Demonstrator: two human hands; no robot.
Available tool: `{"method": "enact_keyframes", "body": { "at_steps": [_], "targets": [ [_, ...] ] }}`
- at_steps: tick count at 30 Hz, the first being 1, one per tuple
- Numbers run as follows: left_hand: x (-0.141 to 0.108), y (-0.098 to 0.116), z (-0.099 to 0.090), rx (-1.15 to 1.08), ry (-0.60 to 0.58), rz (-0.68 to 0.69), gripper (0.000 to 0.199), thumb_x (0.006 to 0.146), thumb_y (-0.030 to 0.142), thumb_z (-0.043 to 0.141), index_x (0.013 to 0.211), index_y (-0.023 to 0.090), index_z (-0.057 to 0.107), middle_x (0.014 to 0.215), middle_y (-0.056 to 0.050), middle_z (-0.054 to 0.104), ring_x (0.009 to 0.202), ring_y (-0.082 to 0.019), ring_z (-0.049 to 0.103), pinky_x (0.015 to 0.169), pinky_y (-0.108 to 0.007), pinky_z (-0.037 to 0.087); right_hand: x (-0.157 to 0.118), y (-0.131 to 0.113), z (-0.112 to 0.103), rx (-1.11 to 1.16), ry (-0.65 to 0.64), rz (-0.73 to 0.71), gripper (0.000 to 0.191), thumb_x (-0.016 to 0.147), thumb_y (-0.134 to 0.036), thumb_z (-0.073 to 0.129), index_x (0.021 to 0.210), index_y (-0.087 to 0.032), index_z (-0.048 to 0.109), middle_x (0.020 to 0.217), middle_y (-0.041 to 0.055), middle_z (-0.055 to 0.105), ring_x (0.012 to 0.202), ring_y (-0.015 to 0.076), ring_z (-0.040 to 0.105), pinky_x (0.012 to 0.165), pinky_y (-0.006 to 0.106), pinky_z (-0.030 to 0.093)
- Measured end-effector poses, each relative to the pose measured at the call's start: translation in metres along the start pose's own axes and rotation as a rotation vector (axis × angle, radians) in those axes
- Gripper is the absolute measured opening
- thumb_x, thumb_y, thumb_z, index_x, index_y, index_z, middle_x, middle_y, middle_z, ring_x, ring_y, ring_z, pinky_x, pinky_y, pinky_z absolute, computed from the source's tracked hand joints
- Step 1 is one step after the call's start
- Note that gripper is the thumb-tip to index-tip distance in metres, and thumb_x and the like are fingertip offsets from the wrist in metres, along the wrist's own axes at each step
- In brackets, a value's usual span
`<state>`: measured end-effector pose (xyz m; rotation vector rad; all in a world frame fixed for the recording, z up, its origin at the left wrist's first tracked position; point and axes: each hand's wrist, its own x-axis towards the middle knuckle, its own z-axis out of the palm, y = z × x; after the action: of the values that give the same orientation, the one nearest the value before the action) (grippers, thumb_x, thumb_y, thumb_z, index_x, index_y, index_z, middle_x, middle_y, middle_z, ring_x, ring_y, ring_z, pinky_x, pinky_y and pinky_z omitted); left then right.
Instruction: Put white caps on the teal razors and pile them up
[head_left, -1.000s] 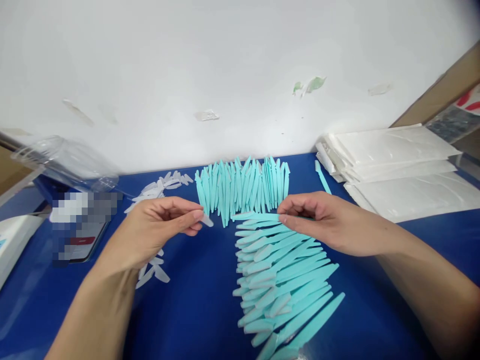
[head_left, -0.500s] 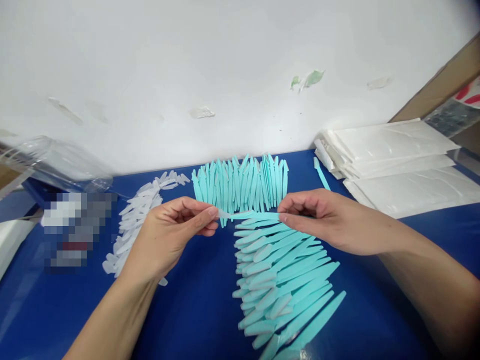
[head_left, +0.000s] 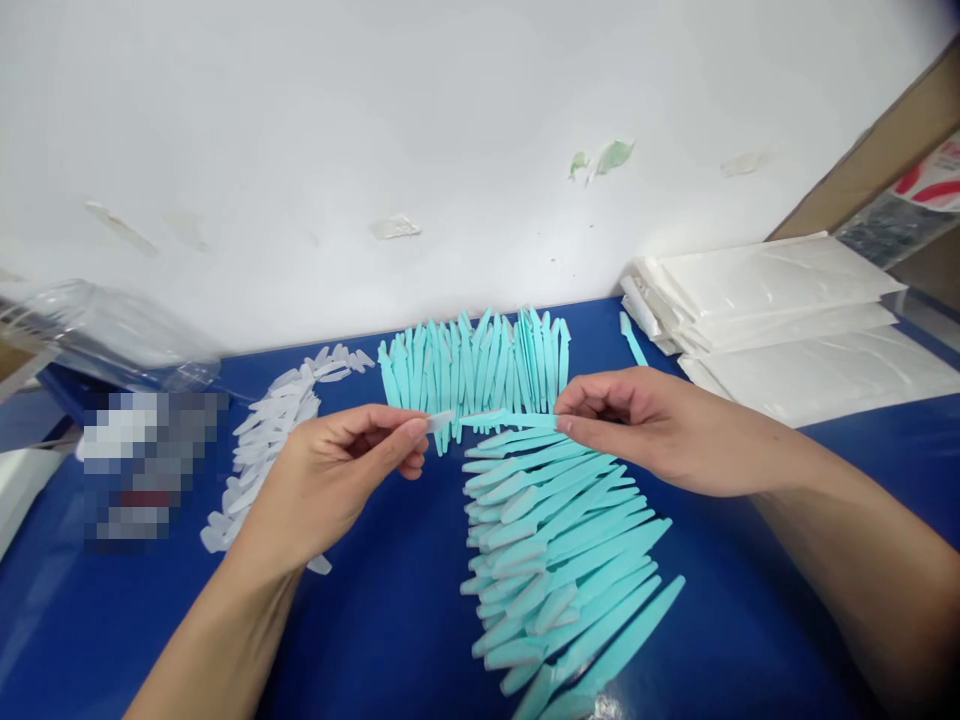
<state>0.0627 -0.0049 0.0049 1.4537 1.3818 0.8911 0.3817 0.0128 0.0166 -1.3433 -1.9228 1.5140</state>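
Between finger and thumb, my left hand [head_left: 360, 455] pinches a small translucent cap [head_left: 441, 421]. My right hand [head_left: 637, 420] grips the right end of a slim turquoise stick [head_left: 517, 419], whose other end points at the cap with a small gap between them. Below the stick lies a pile of turquoise sticks with caps on their left ends [head_left: 555, 550]. Behind it stretches a row of turquoise sticks [head_left: 472, 360] lying side by side. Loose translucent caps [head_left: 277, 425] are heaped left of my left hand.
The blue table [head_left: 375, 620] meets a white wall [head_left: 300, 150]. White packets [head_left: 780, 300] are stacked at the back right, beside one lone turquoise stick [head_left: 633, 338]. A clear plastic bag [head_left: 112, 335] lies at the back left, near a blurred-out object [head_left: 154, 465].
The cap in my left hand and the stick's tip are now apart, where they were touching or nearly so. The whole view has shifted slightly.
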Motion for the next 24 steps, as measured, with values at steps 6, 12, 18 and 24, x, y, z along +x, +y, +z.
{"method": "enact_keyframes", "body": {
  "at_steps": [6, 12, 18, 24],
  "targets": [
    [0.001, 0.001, 0.007, -0.170, -0.097, -0.132, 0.027, 0.089, 0.047, 0.086, 0.082, 0.020, 0.082, 0.075, -0.001, 0.075, 0.064, -0.012, 0.069, 0.061, -0.019, 0.058, 0.000, 0.002, 0.001, -0.023, -0.020, -0.011, 0.023, 0.098, -0.045, 0.067, 0.091, -0.023, 0.069, 0.075, -0.0040, 0.051, 0.064, 0.0131, 0.040, 0.055, 0.029, 0.034],
    [0.000, 0.005, 0.015, -0.171, -0.140, -0.160, 0.029, 0.090, 0.044, 0.085, 0.076, 0.019, 0.080, 0.073, -0.002, 0.075, 0.061, -0.012, 0.068, 0.059, -0.019, 0.057, -0.001, 0.000, 0.005, -0.019, -0.057, 0.020, 0.020, 0.097, -0.044, 0.069, 0.094, -0.024, 0.071, 0.075, -0.0041, 0.052, 0.063, 0.0127, 0.039, 0.055, 0.029, 0.033],
    [-0.001, 0.008, 0.010, -0.219, -0.078, -0.172, 0.028, 0.085, 0.044, 0.089, 0.076, 0.020, 0.081, 0.071, -0.002, 0.075, 0.059, -0.012, 0.068, 0.056, -0.019, 0.057, 0.000, 0.002, 0.000, -0.024, -0.040, -0.006, 0.020, 0.099, -0.044, 0.069, 0.093, -0.025, 0.070, 0.075, -0.0039, 0.051, 0.064, 0.0134, 0.039, 0.056, 0.029, 0.034],
    [-0.005, 0.005, 0.019, -0.132, -0.137, -0.136, 0.028, 0.093, 0.044, 0.083, 0.078, 0.020, 0.081, 0.075, -0.002, 0.076, 0.062, -0.012, 0.069, 0.060, -0.020, 0.058, -0.002, -0.001, 0.005, -0.037, -0.067, 0.015, 0.020, 0.098, -0.045, 0.069, 0.094, -0.026, 0.070, 0.073, -0.0047, 0.051, 0.061, 0.0127, 0.038, 0.053, 0.028, 0.032]
  ]
}}
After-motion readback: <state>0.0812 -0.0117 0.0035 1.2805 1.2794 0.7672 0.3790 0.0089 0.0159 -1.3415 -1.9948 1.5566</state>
